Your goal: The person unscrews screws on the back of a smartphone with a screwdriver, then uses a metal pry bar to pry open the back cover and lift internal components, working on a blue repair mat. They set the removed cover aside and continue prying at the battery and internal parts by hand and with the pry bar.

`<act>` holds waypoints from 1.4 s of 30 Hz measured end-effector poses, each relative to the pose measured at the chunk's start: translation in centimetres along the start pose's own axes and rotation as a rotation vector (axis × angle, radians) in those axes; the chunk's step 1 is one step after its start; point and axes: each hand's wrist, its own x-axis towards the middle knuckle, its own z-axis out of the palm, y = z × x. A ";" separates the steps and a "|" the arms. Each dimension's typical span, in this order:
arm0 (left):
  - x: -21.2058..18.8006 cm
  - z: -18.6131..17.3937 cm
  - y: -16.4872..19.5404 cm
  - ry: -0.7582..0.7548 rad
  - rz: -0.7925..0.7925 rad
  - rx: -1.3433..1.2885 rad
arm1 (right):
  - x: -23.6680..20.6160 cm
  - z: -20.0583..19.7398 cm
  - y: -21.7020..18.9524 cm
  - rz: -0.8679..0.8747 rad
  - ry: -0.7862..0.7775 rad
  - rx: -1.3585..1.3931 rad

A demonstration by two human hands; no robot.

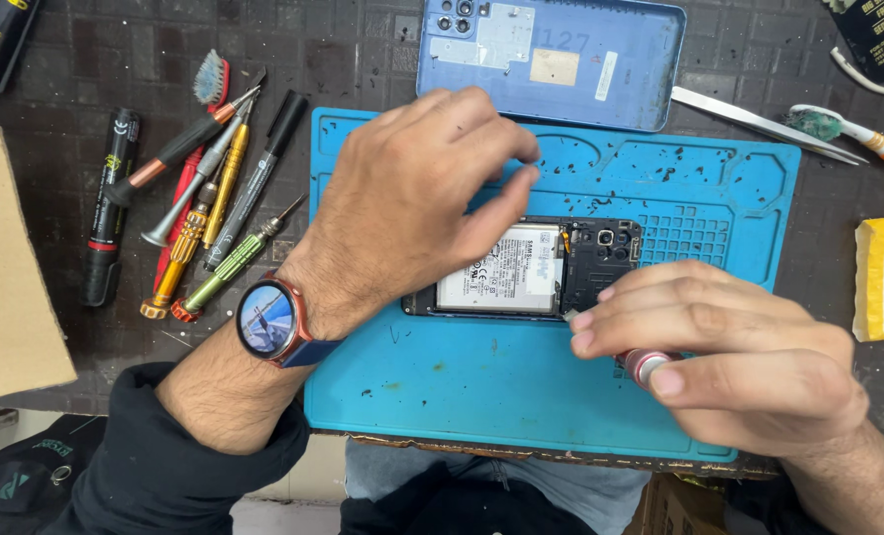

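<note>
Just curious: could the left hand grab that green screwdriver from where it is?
Probably yes. The left hand rests over the opened phone, holding nothing, and the green screwdriver lies uncovered just beside its wrist, at the edge of the tool pile.

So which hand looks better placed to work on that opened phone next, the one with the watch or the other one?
Probably the right hand. It holds a red-handled screwdriver with its tip at the opened phone, by the lower edge. The left hand, the one wearing the watch, holds no tool and rests over the phone, apparently steadying it.

An opened phone with exposed battery lies on the blue rubber work mat; a detached light-blue plastic back cover lies behind it, and a cluster of slim metal screwdrivers left.
</note>
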 end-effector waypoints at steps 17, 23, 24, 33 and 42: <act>-0.1 0.5 0.2 -0.196 0.188 -0.125 | -0.1 0.2 0.3 -0.096 0.022 -0.067; -0.1 0.7 0.1 -0.186 0.189 -0.138 | -0.1 -0.2 -0.3 -0.001 0.002 -0.058; -0.1 0.7 0.1 -0.187 0.185 -0.138 | -0.1 -0.2 -0.2 0.007 -0.002 -0.042; -0.2 0.8 0.1 -0.189 0.180 -0.130 | -0.3 0.2 0.2 -0.001 0.021 -0.070; -0.2 0.9 0.2 -0.193 0.170 -0.141 | 0.1 0.3 0.2 -0.067 0.013 -0.103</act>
